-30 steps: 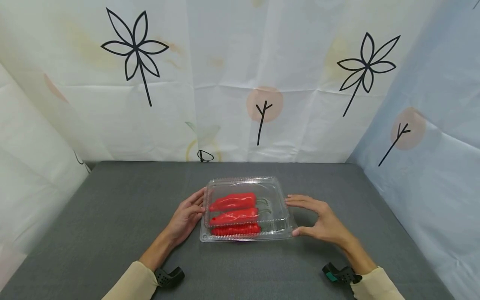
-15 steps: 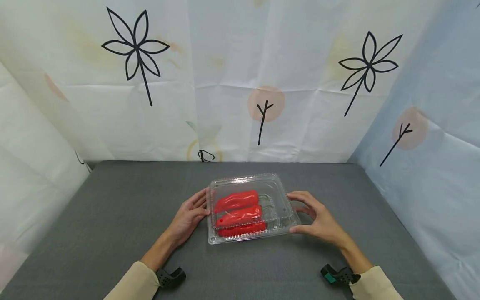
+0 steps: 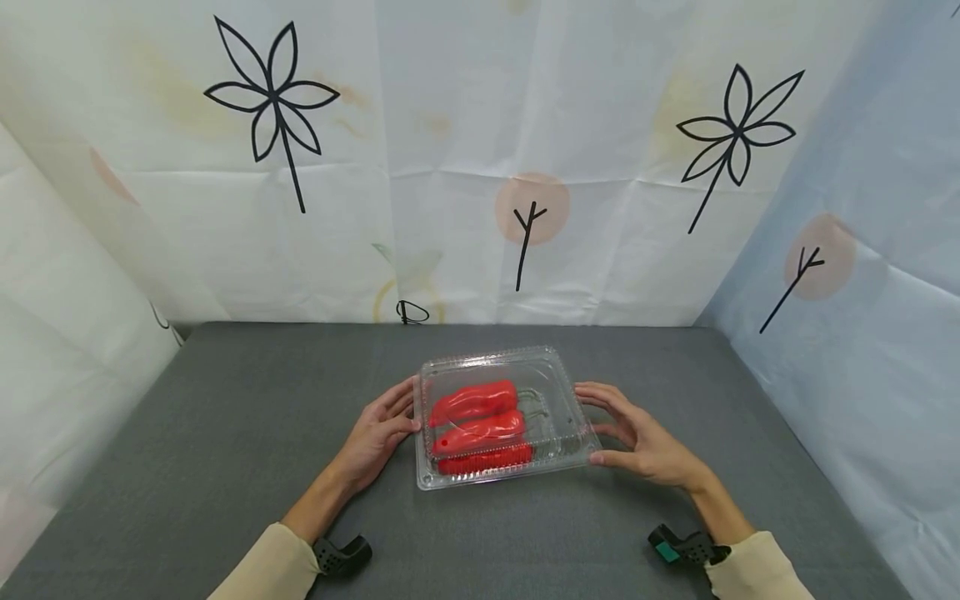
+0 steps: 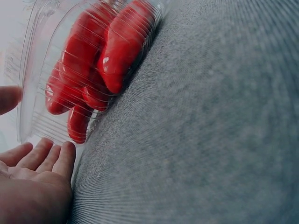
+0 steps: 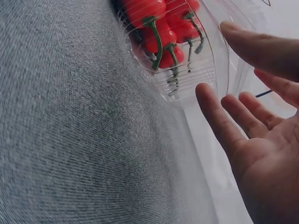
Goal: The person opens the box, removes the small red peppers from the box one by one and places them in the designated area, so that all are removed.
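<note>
"Red peppers [image 3: 478,433] inside clear plastic; where does that container [image 3: 558,425] sit?"

"On the grey worktop [image 3: 480,542], turned slightly askew, its left side by the left hand [image 3: 377,433], its right by the right hand [image 3: 654,442]; green stems [image 5: 159,49] lie towards its right end."

"Is either hand clenched?"

"Neither; the left has straight fingers with their tips at the container's side, thumb at the rim; the right is loose too, fingers spread and thumb near the front corner; whether that thumb touches the plastic, I cannot tell."
</note>
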A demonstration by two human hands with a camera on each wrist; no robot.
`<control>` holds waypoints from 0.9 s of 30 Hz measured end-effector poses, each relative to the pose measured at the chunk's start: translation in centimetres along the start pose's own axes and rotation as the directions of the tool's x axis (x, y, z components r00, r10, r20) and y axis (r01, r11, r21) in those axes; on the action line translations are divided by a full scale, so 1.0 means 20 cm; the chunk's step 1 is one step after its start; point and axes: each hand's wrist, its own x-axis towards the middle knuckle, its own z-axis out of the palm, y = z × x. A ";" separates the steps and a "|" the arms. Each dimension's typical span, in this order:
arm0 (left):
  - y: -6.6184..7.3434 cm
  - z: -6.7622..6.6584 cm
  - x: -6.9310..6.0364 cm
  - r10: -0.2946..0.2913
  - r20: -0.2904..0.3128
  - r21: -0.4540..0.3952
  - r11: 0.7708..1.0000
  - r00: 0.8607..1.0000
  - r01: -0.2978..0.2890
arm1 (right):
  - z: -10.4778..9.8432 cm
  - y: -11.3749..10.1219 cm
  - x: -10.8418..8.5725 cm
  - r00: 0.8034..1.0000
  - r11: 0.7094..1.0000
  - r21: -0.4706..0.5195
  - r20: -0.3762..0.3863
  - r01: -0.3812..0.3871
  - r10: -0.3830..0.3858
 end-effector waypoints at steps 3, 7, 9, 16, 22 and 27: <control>0.00 0.00 0.00 -0.003 0.006 0.012 1.000 1.000 0.003 | 0.00 0.00 0.00 1.000 1.000 0.015 0.018 -0.013 0.013; -0.01 0.00 0.00 -0.010 0.000 0.023 1.000 1.000 0.010 | 0.00 0.01 0.00 1.000 0.999 0.025 0.000 -0.024 0.024; -0.01 0.01 0.00 -0.012 0.008 0.032 0.999 1.000 0.012 | 0.01 0.02 0.00 0.999 1.000 0.020 -0.041 -0.011 0.012; -0.01 0.04 0.00 -0.020 0.075 0.052 0.998 0.997 0.016 | 0.05 0.08 0.02 0.967 1.000 0.022 -0.256 0.019 -0.013; -0.01 0.04 0.00 -0.009 0.096 0.050 0.999 0.995 0.004 | 0.07 0.12 0.02 0.961 0.995 0.102 -0.271 -0.023 0.050; 0.00 0.03 -0.01 0.012 0.174 0.052 0.998 0.985 -0.021 | 0.06 0.14 0.01 0.979 0.963 0.269 -0.192 -0.014 0.068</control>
